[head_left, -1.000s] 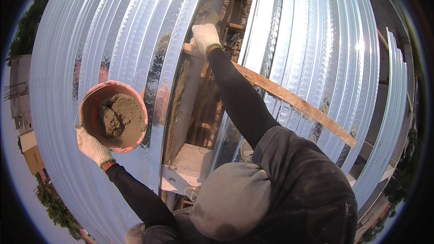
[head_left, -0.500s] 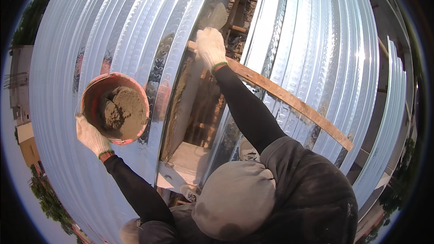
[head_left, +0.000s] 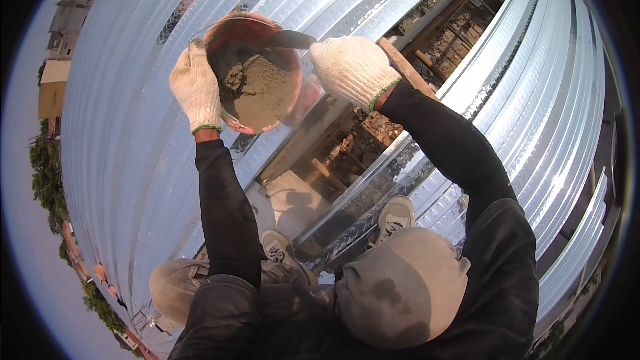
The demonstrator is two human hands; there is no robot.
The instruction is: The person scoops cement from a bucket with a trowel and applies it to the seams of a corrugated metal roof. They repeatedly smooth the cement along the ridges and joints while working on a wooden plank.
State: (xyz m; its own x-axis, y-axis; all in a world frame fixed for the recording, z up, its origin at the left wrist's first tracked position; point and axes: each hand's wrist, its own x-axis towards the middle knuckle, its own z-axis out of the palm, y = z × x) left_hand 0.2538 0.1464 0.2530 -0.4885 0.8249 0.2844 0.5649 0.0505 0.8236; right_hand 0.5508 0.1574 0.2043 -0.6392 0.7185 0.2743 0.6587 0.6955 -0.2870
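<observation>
I see the bucket (head_left: 240,32) ahead and to the left of centre, above the metal decking (head_left: 140,127), its mouth tilted toward the head camera. Its wall is worn, faded red, smeared grey inside; a thin wire handle arcs over the upper left rim. It contains grey-brown mix (head_left: 267,93), lumpy at the upper left and smoother toward the lower right.

The left hand (head_left: 197,87), in a white knit glove with green cuff edging, grips the bucket at its left side; I cannot tell whether on rim or wire. The right hand (head_left: 353,70), gloved alike, is closed on the trowel (head_left: 290,39), whose blade extends across the bucket's upper right rim. Beyond the right hand, a wooden strip (head_left: 407,67) spans a long opening (head_left: 340,153) between ribbed, shiny panels.
</observation>
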